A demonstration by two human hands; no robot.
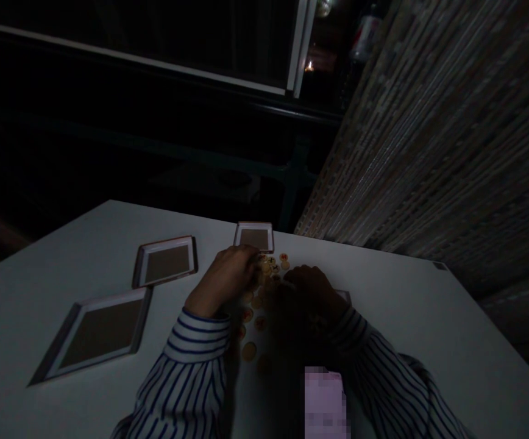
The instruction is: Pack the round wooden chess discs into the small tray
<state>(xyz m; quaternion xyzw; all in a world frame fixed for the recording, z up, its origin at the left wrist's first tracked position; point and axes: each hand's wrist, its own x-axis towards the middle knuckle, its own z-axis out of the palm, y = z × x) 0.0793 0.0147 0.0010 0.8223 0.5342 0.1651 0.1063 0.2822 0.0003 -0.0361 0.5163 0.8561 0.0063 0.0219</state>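
Observation:
Round wooden Chinese chess pieces (248, 351), some with red or black characters facing up, lie in a loose heap and a trail on the white table (397, 305). At the left edge of the heap, my left hand (225, 277) has its fingers curled down among the pieces; its fingertips are hidden. Across from it, my right hand (317, 289) is curled closed at the heap's right side, deep in shadow. What either hand holds, if anything, cannot be made out.
Two shallow box trays with grey-brown bottoms, a larger tray (104, 329) and a smaller tray (168, 261), lie left. Another tray (254, 238) stands behind the heap. A pink blurred object (325, 402) is at the front. A bead curtain (411, 140) hangs behind the right edge.

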